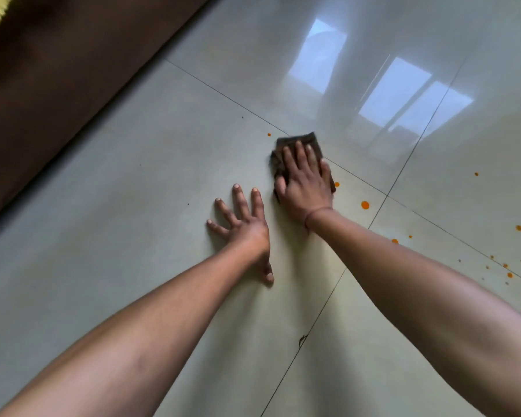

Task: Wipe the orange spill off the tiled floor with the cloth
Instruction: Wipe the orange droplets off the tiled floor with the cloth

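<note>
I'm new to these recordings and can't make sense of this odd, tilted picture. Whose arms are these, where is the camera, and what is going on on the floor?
There is only one picture, taken by a wide-angle camera worn on a person's head, looking down; the arms are that person's own. The right hand presses flat on a dark cloth lying on the glossy tiled floor. The left hand holds nothing; it rests spread open on the tile, seemingly for support. Orange drops dot the tiles to the right of the cloth, with one small drop just to its left. The dark brown band at upper left is blurred, perhaps furniture.
</note>
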A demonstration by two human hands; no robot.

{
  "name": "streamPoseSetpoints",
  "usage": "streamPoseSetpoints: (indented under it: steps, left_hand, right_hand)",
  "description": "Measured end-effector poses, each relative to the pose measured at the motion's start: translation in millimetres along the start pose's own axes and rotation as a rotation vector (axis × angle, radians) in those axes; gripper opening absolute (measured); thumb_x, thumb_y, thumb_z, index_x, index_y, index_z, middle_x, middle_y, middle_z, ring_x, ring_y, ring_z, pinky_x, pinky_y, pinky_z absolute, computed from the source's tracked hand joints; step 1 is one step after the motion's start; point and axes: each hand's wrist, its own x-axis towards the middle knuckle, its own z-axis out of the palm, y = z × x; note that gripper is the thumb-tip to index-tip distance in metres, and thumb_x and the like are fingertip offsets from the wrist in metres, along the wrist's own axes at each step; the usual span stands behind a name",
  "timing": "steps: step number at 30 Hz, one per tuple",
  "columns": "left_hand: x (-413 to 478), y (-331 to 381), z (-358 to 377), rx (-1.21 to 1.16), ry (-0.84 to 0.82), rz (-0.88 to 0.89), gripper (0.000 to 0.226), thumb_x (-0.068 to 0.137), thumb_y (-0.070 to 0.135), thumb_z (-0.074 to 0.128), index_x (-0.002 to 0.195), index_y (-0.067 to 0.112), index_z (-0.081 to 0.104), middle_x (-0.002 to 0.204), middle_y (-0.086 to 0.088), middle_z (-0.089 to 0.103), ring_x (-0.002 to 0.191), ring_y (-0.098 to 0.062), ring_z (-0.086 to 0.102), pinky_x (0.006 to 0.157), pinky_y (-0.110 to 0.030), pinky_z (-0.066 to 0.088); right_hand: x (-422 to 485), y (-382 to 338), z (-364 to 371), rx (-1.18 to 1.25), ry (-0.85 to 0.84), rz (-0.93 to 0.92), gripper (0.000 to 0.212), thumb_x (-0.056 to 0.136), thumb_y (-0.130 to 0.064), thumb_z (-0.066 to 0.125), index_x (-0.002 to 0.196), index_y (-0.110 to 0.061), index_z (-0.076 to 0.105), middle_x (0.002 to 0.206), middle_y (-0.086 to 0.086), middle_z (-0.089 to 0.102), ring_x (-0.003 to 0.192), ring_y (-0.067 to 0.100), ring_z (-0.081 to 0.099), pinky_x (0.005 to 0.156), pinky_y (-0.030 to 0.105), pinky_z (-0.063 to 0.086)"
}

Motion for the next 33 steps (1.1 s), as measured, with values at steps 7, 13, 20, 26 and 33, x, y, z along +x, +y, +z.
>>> streamPoseSetpoints:
  steps: [7, 13, 20, 26, 33]
  left_hand:
    - [0, 1, 0, -0.045, 0.004, 0.008, 0.179, 0.031, 0.032, 0.099, 0.134, 0.019, -0.046, 0.127, -0.019, -0.062, 0.126, -0.058, -0.038, 0.095, -0.08, -0.006]
    - [5, 3, -2, -0.078, -0.028, -0.009, 0.178, 0.032, 0.025, 0.099, 0.132, 0.022, -0.048, 0.122, -0.016, -0.066, 0.123, -0.057, -0.041, 0.094, -0.081, -0.008]
    - [1, 3, -4, -0.058, -0.02, -0.008, 0.179, 0.032, 0.031, 0.099, 0.129, 0.022, -0.051, 0.116, -0.015, -0.069, 0.121, -0.056, -0.044, 0.095, -0.079, -0.009]
    - [2, 1, -2, -0.047, -0.001, -0.003, 0.18, 0.03, 0.032, 0.099, 0.129, 0.023, -0.05, 0.117, -0.014, -0.069, 0.121, -0.055, -0.044, 0.094, -0.08, -0.009]
    - [-1, 2, -1, -0.011, 0.02, -0.035, 0.179, 0.031, 0.034, 0.099, 0.133, 0.024, -0.048, 0.124, -0.013, -0.065, 0.125, -0.054, -0.041, 0.099, -0.078, -0.006]
  right_hand:
    - [-53, 20, 14, -0.015, 0.008, -0.139, 0.07, 0.086, -0.046, 0.035, 0.152, -0.027, 0.022, 0.162, 0.002, 0.013, 0.149, 0.018, 0.007, 0.117, 0.042, 0.009]
    - [60, -18, -5, 0.022, 0.014, -0.039, 0.067, 0.091, -0.041, 0.042, 0.152, -0.025, 0.022, 0.162, 0.004, 0.011, 0.149, 0.021, 0.006, 0.117, 0.044, 0.007]
    - [67, 4, -12, -0.02, -0.019, -0.281, 0.063, 0.092, -0.043, 0.037, 0.151, -0.029, 0.024, 0.162, 0.0, 0.014, 0.149, 0.018, 0.006, 0.117, 0.042, 0.01]
    - [34, 18, -7, -0.105, -0.114, -0.653, 0.064, 0.09, -0.045, 0.032, 0.151, -0.029, 0.027, 0.161, 0.0, 0.017, 0.149, 0.018, 0.012, 0.116, 0.041, 0.013]
    - [38, 51, -20, -0.075, -0.07, -0.374, 0.066, 0.091, -0.042, 0.036, 0.153, -0.029, 0.019, 0.163, 0.001, 0.009, 0.15, 0.018, 0.001, 0.119, 0.046, 0.009]
